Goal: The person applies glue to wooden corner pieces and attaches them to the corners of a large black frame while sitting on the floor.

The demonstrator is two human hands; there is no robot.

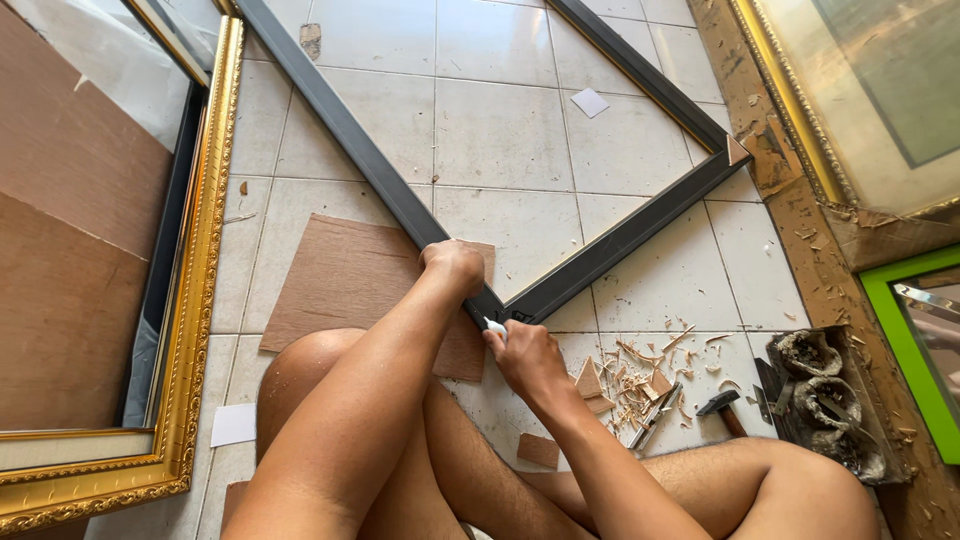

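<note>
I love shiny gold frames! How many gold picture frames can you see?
2. One gold frame lies along the left edge of the floor; another gold frame leans at the top right. More may be hidden outside the view.

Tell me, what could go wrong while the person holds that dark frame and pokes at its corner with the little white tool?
The right hand works a small white tool at the corner of the dark frame, close to the left hand pressing on it. A slip might nick those fingers. The bare knees sit near wood shavings, so splinters could prick skin. The hammer and pliers lie close enough to bump.
</note>
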